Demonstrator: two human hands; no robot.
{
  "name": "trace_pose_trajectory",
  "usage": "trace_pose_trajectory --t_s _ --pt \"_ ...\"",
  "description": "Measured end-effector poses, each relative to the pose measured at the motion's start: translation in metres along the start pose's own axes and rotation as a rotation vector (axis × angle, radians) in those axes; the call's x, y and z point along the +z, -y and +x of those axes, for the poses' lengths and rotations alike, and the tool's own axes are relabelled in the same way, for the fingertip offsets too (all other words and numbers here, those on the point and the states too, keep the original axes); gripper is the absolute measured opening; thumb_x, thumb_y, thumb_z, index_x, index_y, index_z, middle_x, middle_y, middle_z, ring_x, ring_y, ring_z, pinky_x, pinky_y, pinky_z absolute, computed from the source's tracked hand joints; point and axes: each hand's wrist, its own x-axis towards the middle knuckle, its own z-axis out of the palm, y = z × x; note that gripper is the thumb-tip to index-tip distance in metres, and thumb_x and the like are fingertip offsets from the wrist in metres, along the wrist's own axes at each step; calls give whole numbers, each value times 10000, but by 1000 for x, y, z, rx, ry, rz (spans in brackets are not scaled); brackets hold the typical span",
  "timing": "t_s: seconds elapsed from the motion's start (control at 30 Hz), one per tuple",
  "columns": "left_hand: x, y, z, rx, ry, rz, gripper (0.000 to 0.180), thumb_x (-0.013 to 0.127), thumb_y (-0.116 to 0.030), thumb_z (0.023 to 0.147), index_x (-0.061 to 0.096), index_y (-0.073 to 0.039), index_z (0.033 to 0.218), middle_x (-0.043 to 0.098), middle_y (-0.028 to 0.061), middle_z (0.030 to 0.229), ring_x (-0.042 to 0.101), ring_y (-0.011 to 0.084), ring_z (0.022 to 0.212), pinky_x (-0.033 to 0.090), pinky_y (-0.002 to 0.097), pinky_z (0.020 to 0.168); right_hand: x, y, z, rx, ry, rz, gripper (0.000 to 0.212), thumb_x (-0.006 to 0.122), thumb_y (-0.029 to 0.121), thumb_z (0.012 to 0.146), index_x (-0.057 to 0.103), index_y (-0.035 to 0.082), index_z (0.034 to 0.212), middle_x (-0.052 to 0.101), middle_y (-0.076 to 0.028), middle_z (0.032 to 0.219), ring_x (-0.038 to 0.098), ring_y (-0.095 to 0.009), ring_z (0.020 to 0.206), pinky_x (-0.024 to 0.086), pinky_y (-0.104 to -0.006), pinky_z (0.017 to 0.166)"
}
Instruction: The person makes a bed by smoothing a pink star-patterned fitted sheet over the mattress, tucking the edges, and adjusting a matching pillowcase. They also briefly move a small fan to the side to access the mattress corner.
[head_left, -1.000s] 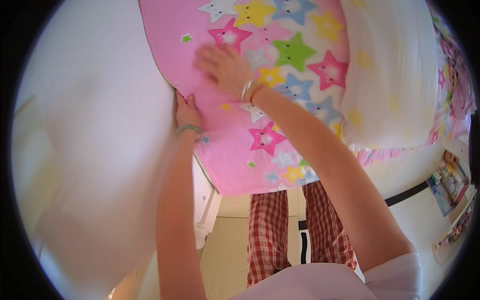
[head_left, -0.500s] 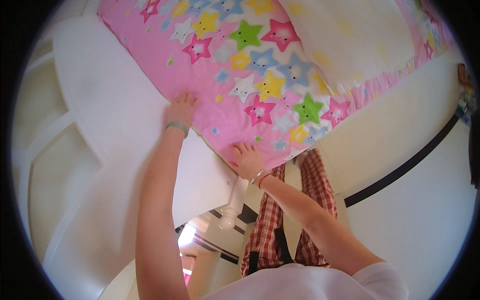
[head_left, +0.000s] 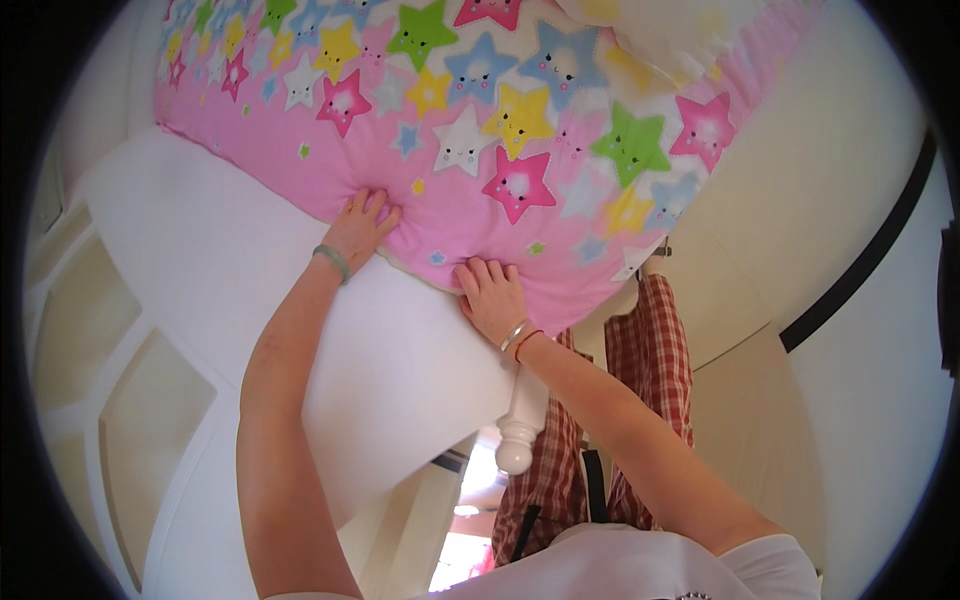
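The left hand (head_left: 358,232) and right hand (head_left: 492,296) press curled fingers into the star-print pink sheet (head_left: 480,130) along its lower edge. Both grip its fabric over the white bed frame (head_left: 400,370).

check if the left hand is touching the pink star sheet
Touching. The head view shows the left hand pressing its fingers into the edge of the pink star sheet, with the fabric puckered around them.

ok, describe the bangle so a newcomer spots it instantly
Start at the pink star-printed sheet over the white bed frame. Both hands press its lower edge; the right hand is nearer the corner. The silver bangle circles that wrist, unlike the left wrist's green band.
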Motion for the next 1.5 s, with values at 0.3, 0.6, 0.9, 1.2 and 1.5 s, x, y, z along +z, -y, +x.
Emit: trace_pose_trajectory --t_s 0.3,0.6,0.9,1.2,1.5 --pt "-41 22 -15 105 129 -151 282 550 -97 825 562 -78 1107 532 150 1142 515 326 1096 451 405 943 12 -4 13 -4 -149 74 356 634 107 743 570 59 1089 554 -97 1059 528 -274 972 441 -394 870" --pt "-27 42 -22 54 29 -258 137 559 14 762 632 -63 849 602 118 934 555 320 995 468 406 870 2 18 14 109 96 88 216 551 71 785 636 111 979 625 -89 891 601 -292 851 500 -422 706" --pt "-49 55 10 49 316 -237 177 532 -19 775 671 -78 868 661 134 981 588 335 1004 485 415 867 -33 17 32 257 429 407 239 488 87 826 681 92 967 686 -179 905 662 -344 876 513 -467 751" --pt "-23 48 30 31 283 -178 174 523 -61 810 688 -86 860 660 131 1027 583 325 1045 485 412 894 -26 0 37 365 544 414 283 447 88 854 649 38 1047 676 -204 1004 647 -370 966 503 -469 843" --pt "-25 27 32 -157 189 -160 215 574 -44 765 675 -83 951 645 154 1096 591 297 1094 486 364 913 -36 -11 -10 267 113 546 248 489 161 888 636 21 1031 644 -173 1039 609 -354 974 487 -436 869"
